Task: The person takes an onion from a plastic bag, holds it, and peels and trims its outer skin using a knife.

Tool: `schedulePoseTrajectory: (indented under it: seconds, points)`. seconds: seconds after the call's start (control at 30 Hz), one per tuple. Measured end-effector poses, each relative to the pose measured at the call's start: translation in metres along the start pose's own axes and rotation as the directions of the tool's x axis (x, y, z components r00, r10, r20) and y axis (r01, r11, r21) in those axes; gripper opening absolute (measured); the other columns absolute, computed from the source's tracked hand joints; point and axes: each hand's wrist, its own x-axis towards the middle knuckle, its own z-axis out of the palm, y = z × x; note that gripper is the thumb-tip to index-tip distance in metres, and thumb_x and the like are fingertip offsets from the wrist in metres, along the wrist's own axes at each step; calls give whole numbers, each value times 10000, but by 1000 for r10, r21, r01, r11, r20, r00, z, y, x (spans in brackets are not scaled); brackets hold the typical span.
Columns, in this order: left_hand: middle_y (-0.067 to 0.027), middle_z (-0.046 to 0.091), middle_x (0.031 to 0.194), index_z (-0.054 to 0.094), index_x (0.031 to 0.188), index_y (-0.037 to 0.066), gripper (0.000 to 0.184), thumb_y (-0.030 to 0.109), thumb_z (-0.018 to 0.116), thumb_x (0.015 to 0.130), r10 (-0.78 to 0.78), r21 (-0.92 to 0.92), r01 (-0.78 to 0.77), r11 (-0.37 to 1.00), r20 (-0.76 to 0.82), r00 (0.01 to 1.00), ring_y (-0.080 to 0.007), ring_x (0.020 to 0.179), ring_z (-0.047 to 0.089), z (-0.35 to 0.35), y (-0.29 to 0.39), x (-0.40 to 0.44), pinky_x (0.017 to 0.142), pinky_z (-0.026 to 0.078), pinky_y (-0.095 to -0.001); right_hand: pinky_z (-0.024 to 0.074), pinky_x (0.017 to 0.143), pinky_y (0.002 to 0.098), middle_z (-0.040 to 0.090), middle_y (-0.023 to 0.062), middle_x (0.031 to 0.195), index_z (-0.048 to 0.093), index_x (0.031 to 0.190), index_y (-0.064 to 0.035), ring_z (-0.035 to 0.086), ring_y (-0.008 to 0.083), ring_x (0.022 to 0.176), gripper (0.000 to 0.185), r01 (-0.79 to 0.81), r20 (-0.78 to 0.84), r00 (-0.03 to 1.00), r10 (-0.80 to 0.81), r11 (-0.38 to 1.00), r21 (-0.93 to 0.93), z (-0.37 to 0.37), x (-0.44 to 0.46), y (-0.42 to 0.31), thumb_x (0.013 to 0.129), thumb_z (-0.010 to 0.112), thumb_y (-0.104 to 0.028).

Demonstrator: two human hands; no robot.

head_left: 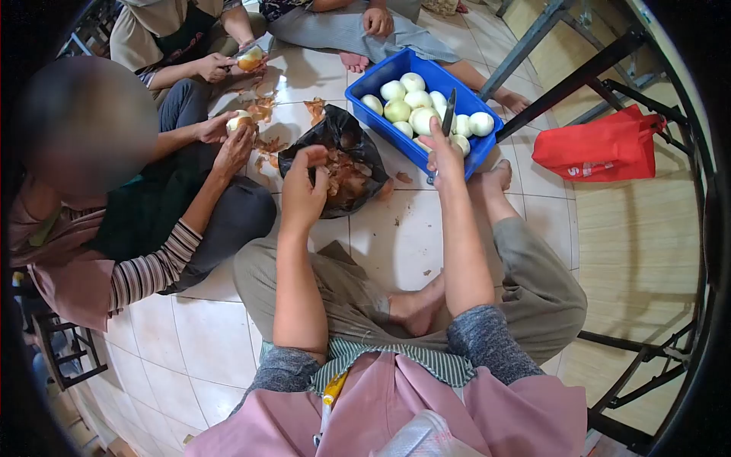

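My right hand (pixel 445 158) is closed around a knife (pixel 449 113), its blade pointing up and away over the near edge of a blue plastic crate (pixel 373 114). Several peeled onions (pixel 421 120), pale and round, fill that crate. My left hand (pixel 306 186) hovers above the near left part of a black plastic bag (pixel 365 148), fingers loosely bent and a gap between them and the thumb. I see nothing in it. Brown onion skins (pixel 346 175) lie inside the bag.
On my left a co-worker's hands (pixel 232 145) hold an onion; farther back another person holds a knife to an onion (pixel 250 59). A third person's legs (pixel 343 34) stretch behind the crate. Right are a red bag (pixel 598 146) and metal table legs (pixel 571 84). Skins litter the tiles.
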Motion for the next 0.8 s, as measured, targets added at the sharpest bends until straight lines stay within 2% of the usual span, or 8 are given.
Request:
schedulePoseTrajectory:
  seconds: [0.07, 0.2, 0.23, 0.3, 0.4, 0.53, 0.7, 0.8]
  points:
    - [-180, 694, 1021, 618, 1128, 23, 242, 114, 594, 905, -184, 113, 172, 979, 105, 977, -288, 1086, 640, -1, -10, -6, 981, 429, -430, 463, 639, 233, 696, 120, 977, 636, 1106, 36, 561, 92, 687, 567, 134, -25, 990, -140, 976, -171, 16, -15, 2, 795, 811, -404]
    - [-164, 683, 1059, 623, 1118, 42, 381, 357, 642, 906, -292, 566, 91, 820, 275, 916, -312, 1024, 627, 5, -22, -16, 981, 305, -504, 512, 833, 282, 715, 93, 994, 646, 1116, 43, 660, 146, 912, 435, 308, 157, 946, -283, 937, -164, 49, -36, 39, 786, 801, -194]
    - [-160, 678, 1083, 622, 1133, 41, 393, 363, 642, 908, -289, 619, 94, 780, 223, 931, -310, 1042, 623, 6, -26, -16, 980, 310, -503, 513, 871, 284, 714, 87, 1031, 647, 1137, 40, 660, 130, 953, 381, 352, 176, 933, -313, 895, -273, 49, -36, 50, 809, 765, -113]
    - [-150, 670, 1132, 621, 1162, 40, 419, 376, 643, 911, -264, 714, 109, 692, 110, 958, -307, 1076, 614, 6, -29, -16, 979, 318, -499, 518, 858, 370, 740, 125, 1004, 684, 1117, -88, 701, 272, 945, 392, 294, 95, 954, -284, 826, -481, 39, -32, 71, 740, 757, -169]
    - [-142, 657, 1178, 613, 1206, 38, 450, 386, 634, 922, -251, 709, 150, 689, 38, 967, -309, 1105, 605, 0, -26, -16, 978, 322, -485, 509, 914, 412, 714, 166, 1092, 669, 1208, -195, 667, 360, 1050, 454, 102, 83, 995, -59, 632, -768, 20, -31, 89, 758, 712, -232]
    - [-135, 672, 1150, 627, 1206, 54, 414, 365, 630, 932, -245, 558, 146, 817, 107, 963, -287, 1103, 613, 2, -18, -9, 968, 334, -465, 504, 959, 425, 643, 152, 1277, 548, 1378, -229, 628, 347, 1150, 643, 291, 217, 955, -200, 522, -802, 16, -22, 142, 758, 721, -217]
    - [-111, 704, 1065, 657, 1151, 76, 336, 327, 636, 930, -107, 262, 59, 963, 173, 979, -279, 999, 655, 7, -17, -9, 944, 343, -444, 503, 958, 404, 645, 140, 1268, 546, 1341, -157, 637, 321, 1136, 722, 259, 175, 966, -192, 667, -698, 5, -21, 154, 679, 826, -221]
    - [-118, 715, 986, 695, 1080, 88, 273, 304, 621, 929, 180, 285, -230, 930, 189, 965, -292, 922, 670, 23, -13, -11, 909, 350, -446, 499, 943, 356, 646, 124, 1209, 527, 1301, -73, 635, 259, 1104, 716, 177, 22, 982, -190, 863, -473, -14, -22, 176, 676, 858, -184]
